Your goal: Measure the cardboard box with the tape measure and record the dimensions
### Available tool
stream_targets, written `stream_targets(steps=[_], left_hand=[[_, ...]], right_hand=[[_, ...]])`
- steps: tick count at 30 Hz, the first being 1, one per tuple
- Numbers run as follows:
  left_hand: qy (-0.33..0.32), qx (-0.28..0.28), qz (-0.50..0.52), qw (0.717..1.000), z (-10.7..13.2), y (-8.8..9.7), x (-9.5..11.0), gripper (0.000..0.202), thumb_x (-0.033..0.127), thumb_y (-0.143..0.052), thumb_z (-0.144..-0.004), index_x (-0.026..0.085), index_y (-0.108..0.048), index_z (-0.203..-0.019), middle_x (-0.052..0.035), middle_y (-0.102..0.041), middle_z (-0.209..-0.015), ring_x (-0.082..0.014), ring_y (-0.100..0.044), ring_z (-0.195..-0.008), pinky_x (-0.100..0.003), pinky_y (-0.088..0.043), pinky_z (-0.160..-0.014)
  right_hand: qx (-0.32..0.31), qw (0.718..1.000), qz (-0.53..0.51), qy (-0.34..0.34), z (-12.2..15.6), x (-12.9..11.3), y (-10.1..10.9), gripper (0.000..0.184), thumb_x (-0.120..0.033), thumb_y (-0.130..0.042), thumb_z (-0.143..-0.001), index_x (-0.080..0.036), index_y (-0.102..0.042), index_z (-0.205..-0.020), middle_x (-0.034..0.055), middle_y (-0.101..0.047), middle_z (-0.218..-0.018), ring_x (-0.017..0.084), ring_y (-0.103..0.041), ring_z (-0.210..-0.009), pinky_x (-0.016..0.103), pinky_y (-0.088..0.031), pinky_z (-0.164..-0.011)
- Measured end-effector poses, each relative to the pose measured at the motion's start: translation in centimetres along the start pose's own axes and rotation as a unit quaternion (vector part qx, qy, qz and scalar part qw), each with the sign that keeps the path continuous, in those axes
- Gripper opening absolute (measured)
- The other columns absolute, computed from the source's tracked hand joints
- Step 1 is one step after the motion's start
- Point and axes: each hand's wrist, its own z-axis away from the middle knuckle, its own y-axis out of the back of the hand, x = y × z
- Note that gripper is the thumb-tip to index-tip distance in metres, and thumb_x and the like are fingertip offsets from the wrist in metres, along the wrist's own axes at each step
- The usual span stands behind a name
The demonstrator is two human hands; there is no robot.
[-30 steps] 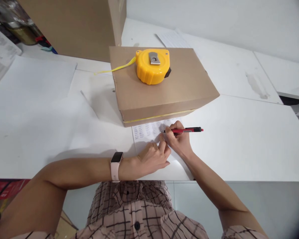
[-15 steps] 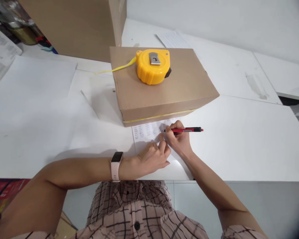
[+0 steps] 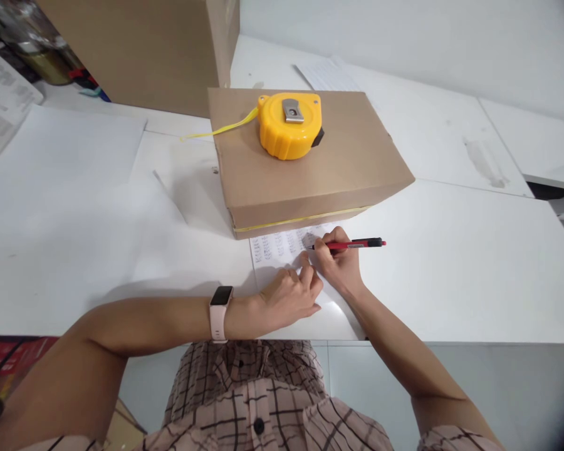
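Observation:
My right hand (image 3: 339, 262) is closed around a red and black pen (image 3: 357, 243), its tip touching a sheet of paper (image 3: 266, 270) with columns of handwritten marks. Flat on the same sheet rests my left hand (image 3: 287, 297), fingers loosely bent and apart, the index pointing toward the pen tip. It holds nothing. Just beyond the paper stands a brown cardboard box (image 3: 357, 169), which covers the sheet's far edge. A yellow tape measure (image 3: 284, 134) lies on top of the box, its yellow strap trailing left. Along the box's front side runs a thin yellow band (image 3: 301, 219).
A larger cardboard box (image 3: 150, 56) stands at the back left, beside jars (image 3: 47, 62) and printed papers (image 3: 4, 94). Blank white sheets (image 3: 70, 144) lie on the left of the white table (image 3: 489, 269). Another paper (image 3: 329, 74) lies behind the smaller box.
My right hand and the pen have shifted very slightly to the right. My left hand stays on the sheet, and the box and tape measure look unmoved.

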Motion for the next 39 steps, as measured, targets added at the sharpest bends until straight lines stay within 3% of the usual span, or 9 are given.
stream_targets(steps=[10, 18, 20, 23, 25, 28, 31, 34, 39], left_hand=[[0.003, 0.001, 0.021, 1.000, -0.2, -0.5, 0.0, 0.054, 0.047, -0.047, -0.104, 0.001, -0.064, -0.129, -0.0304, -0.067, -0.129, -0.0211, -0.072, -0.072, -0.031, -0.051, -0.061], [0.027, 0.043, 0.023, 0.998, -0.3, -0.9, 0.1, 0.047, 0.049, -0.059, -0.099, 0.006, -0.068, -0.114, -0.0279, -0.070, -0.121, -0.0236, -0.072, -0.073, -0.030, -0.045, -0.052], [0.034, 0.104, 0.055, 0.992, -0.3, -0.4, -0.5, 0.033, 0.043, -0.059, -0.099, 0.012, -0.069, -0.098, -0.0162, -0.075, -0.101, -0.0213, -0.071, -0.068, -0.030, -0.042, -0.050], [0.051, 0.281, 0.070, 0.956, -0.4, 1.4, -2.5, 0.021, 0.032, -0.052, -0.102, 0.018, -0.066, -0.094, -0.0054, -0.074, -0.090, -0.0189, -0.070, -0.076, -0.029, -0.045, -0.058], [0.099, 0.386, 0.058, 0.915, -0.8, 2.9, -4.6, 0.016, 0.031, -0.053, -0.101, 0.021, -0.065, -0.103, -0.0058, -0.074, -0.105, -0.0214, -0.069, -0.093, -0.033, -0.050, -0.073], [0.222, 0.453, 0.064, 0.861, -1.7, 4.8, -8.3, 0.029, 0.033, -0.062, -0.094, 0.025, -0.062, -0.122, -0.0089, -0.060, -0.139, -0.0326, -0.052, -0.131, -0.049, -0.042, -0.107], [0.312, 0.415, 0.138, 0.843, -2.4, 5.6, -11.5, 0.055, 0.036, -0.071, -0.083, 0.026, -0.056, -0.135, -0.0104, -0.043, -0.156, -0.0386, -0.032, -0.146, -0.057, -0.026, -0.120], [0.334, 0.342, 0.227, 0.848, -2.7, 5.8, -13.6, 0.060, 0.041, -0.073, -0.078, 0.028, -0.056, -0.135, -0.0106, -0.052, -0.147, -0.0401, -0.041, -0.137, -0.058, -0.032, -0.115], [0.344, 0.334, 0.250, 0.841, -2.9, 6.1, -15.4, 0.045, 0.041, -0.074, -0.076, 0.031, -0.062, -0.118, -0.0085, -0.064, -0.129, -0.0386, -0.050, -0.126, -0.055, -0.040, -0.108]], right_hand=[[0.078, 0.996, 0.029, 0.033, -0.1, -0.1, 0.4, 0.026, -0.024, -0.059, -0.089, -0.024, -0.040, -0.072, -0.0068, -0.041, -0.061, 0.010, -0.038, -0.056, 0.026, -0.034, -0.053], [0.104, 0.934, 0.310, 0.144, 1.3, 0.6, 4.0, 0.009, -0.022, -0.052, -0.096, -0.024, -0.060, -0.100, 0.0051, -0.066, -0.095, 0.020, -0.059, -0.086, 0.031, -0.042, -0.064], [0.081, 0.905, 0.388, 0.152, 1.7, 1.1, 4.4, 0.025, -0.012, -0.048, -0.093, -0.025, -0.065, -0.108, 0.0077, -0.066, -0.101, 0.024, -0.057, -0.094, 0.032, -0.041, -0.064], [0.054, 0.884, 0.443, 0.142, 1.7, 1.7, 4.3, 0.040, -0.003, -0.044, -0.088, -0.024, -0.069, -0.111, 0.0097, -0.067, -0.104, 0.026, -0.054, -0.095, 0.034, -0.042, -0.068], [0.047, 0.883, 0.444, 0.142, 1.5, 1.8, 4.1, 0.046, -0.001, -0.043, -0.085, -0.023, -0.069, -0.116, 0.0104, -0.068, -0.105, 0.027, -0.054, -0.096, 0.036, -0.045, -0.074], [0.042, 0.894, 0.425, 0.133, 1.3, 1.7, 3.9, 0.054, 0.001, -0.043, -0.081, -0.020, -0.066, -0.124, 0.0109, -0.068, -0.106, 0.027, -0.054, -0.097, 0.037, -0.046, -0.080], [0.043, 0.905, 0.408, 0.111, 1.3, 1.6, 4.1, 0.046, -0.004, -0.043, -0.085, -0.018, -0.067, -0.122, 0.0117, -0.069, -0.104, 0.028, -0.055, -0.099, 0.038, -0.045, -0.080], [0.040, 0.913, 0.396, 0.090, 1.2, 1.4, 4.3, 0.036, -0.011, -0.043, -0.092, -0.018, -0.069, -0.116, 0.0124, -0.069, -0.106, 0.029, -0.056, -0.101, 0.038, -0.045, -0.080], [0.037, 0.918, 0.389, 0.073, 0.9, 1.5, 4.2, 0.031, -0.014, -0.044, -0.094, -0.017, -0.071, -0.109, 0.0132, -0.070, -0.108, 0.029, -0.057, -0.101, 0.039, -0.045, -0.082]])
